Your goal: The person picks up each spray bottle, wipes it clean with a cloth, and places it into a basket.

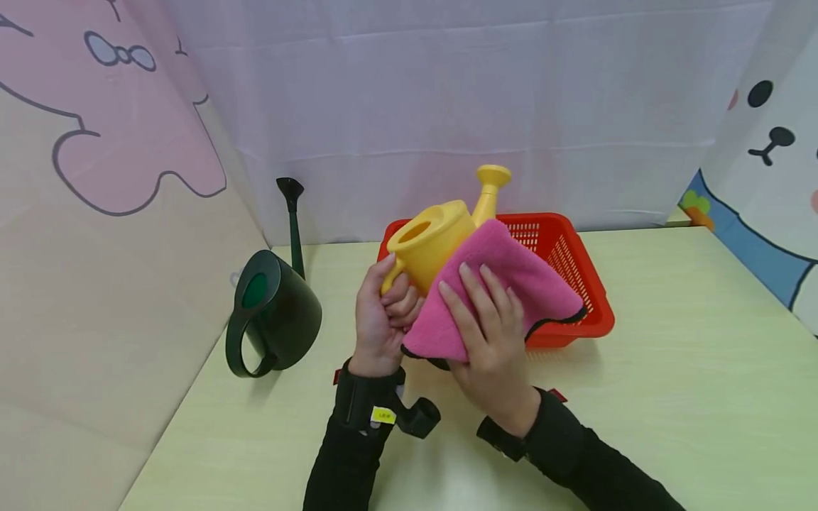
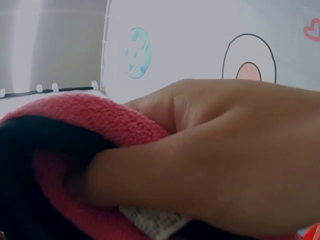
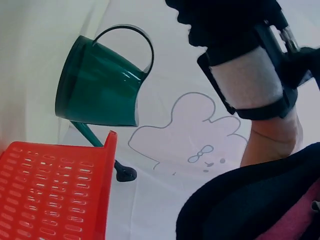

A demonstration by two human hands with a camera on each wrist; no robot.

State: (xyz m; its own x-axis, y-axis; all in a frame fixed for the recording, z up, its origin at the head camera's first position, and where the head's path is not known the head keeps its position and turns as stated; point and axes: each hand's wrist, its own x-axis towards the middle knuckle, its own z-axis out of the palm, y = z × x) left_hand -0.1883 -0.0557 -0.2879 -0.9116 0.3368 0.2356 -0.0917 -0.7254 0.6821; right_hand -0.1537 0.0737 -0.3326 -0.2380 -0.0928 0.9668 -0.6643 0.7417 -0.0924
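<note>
Above the red basket's near side, my left hand [image 1: 380,330] grips the handle of a yellow watering can [image 1: 437,241], whose spout points up and away. A pink cloth [image 1: 428,330] with black edging drapes over the can's right side. My right hand [image 1: 492,351] holds this cloth against the can, fingers spread across the top of it. In the left wrist view the thumb of the right hand [image 2: 210,150] is tucked into the cloth's fold, beside a white label. The cloth hides the can's lower part.
Behind the hands stands a red perforated basket [image 1: 591,284] on the pale table [image 1: 690,397]. A dark green watering can [image 1: 287,319] is at the left, near the printed side curtain [image 1: 115,284]. A white curtain [image 1: 479,92] hangs along the back edge.
</note>
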